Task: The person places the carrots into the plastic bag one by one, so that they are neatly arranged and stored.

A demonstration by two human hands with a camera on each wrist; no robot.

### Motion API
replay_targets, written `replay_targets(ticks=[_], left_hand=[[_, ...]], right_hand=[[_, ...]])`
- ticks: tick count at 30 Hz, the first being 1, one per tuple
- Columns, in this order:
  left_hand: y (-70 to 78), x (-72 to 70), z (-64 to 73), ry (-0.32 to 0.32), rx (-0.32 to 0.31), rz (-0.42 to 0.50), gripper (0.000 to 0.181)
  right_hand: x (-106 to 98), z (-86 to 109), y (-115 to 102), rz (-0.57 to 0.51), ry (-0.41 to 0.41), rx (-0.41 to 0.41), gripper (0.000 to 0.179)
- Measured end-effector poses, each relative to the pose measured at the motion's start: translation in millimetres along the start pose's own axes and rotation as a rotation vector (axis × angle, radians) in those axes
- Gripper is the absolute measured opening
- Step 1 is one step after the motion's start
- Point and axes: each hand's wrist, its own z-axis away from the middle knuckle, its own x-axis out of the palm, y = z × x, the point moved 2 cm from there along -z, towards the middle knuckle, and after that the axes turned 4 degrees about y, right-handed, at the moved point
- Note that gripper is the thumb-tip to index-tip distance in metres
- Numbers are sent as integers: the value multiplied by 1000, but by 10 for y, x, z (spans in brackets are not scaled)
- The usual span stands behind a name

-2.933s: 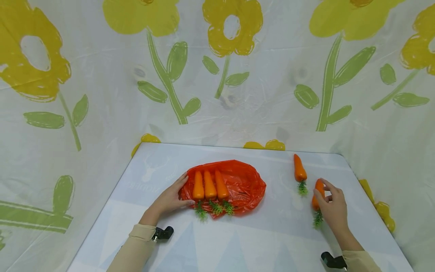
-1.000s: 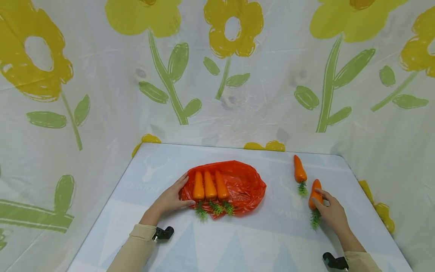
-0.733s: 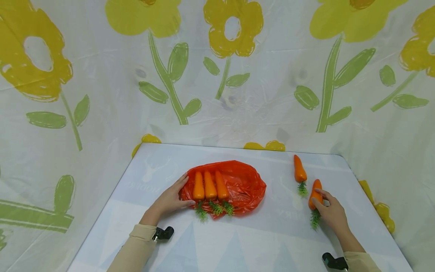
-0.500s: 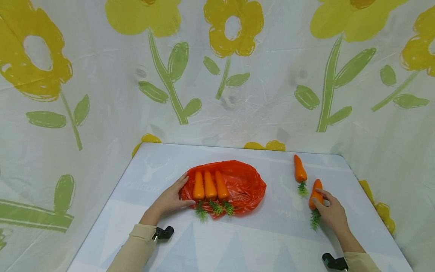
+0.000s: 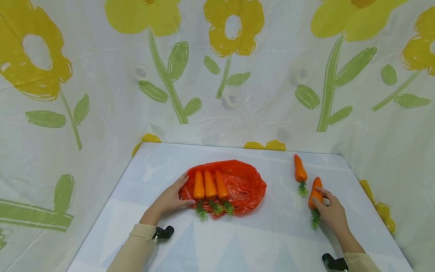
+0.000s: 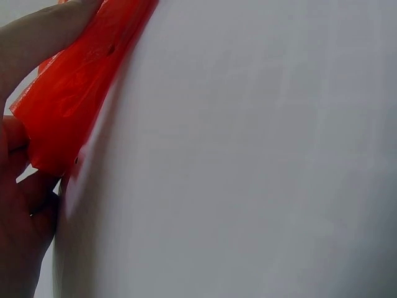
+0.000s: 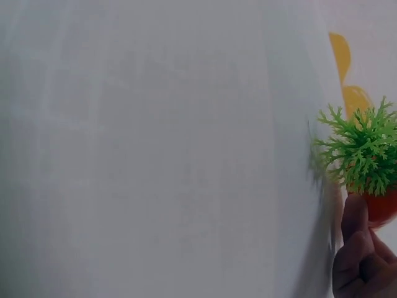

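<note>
My left hand (image 5: 171,197) grips the left edge of a red plastic bag (image 5: 245,185), which lies spread with its mouth toward me. In the left wrist view the thumb lies over the red film (image 6: 77,93), with the other fingers behind it. Three toy carrots (image 5: 209,187) lie side by side in the bag's left half, their green tops at its front edge. At the right, my right hand (image 5: 332,213) pinches another carrot (image 5: 316,192) between thumb and fingers, tip pointing away. Its leafy top (image 7: 366,149) shows in the right wrist view. One loose carrot (image 5: 300,169) lies just beyond it.
The pale printed table (image 5: 238,241) carries everything, its far edge meeting a white curtain (image 5: 268,94) with yellow flowers. A second curtain side stands close along the left. Small black wrist cameras (image 5: 164,232) sit near both sleeves.
Since the oldest frame, my right hand has shifted slightly left and toward me, with the carrot closer to the loose one. It has barely moved in the last second. My left hand stays put.
</note>
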Motion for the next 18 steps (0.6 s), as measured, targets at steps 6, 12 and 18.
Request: replay_targets(ticks=[6, 12, 18], left_hand=[[-4, -1, -1, -2, -2, 3, 107], [-25, 8, -5, -1, 7, -3, 108], [-27, 5, -2, 4, 15, -6, 108]], right_hand=[[8, 0, -28, -4, 2, -1, 65], [11, 23, -60, -17, 13, -26, 64], [23, 30, -69, -37, 20, -51, 63]])
